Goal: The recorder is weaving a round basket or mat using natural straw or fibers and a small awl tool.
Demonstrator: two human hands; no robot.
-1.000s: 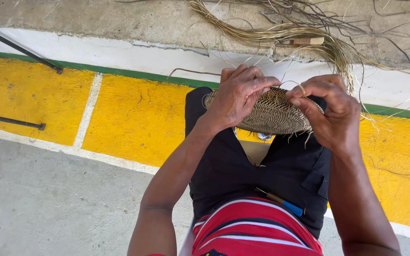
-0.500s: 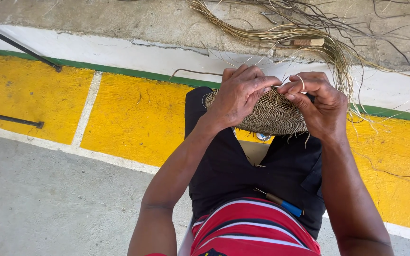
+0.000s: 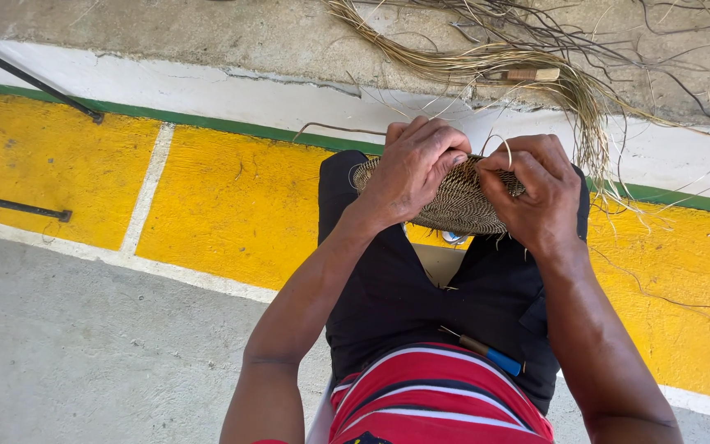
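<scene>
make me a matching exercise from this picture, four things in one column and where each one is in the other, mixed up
Things:
1. woven piece
2. blue-handled tool
3. bundle of loose fibres
4. black rod

Places:
A. on the concrete ledge beyond the knees
B. on the yellow painted floor at far left
C. between the left hand and the right hand, over the knees
D. on the lap, by the striped shirt

Pairs: 1-C, 2-D, 3-A, 4-B
</scene>
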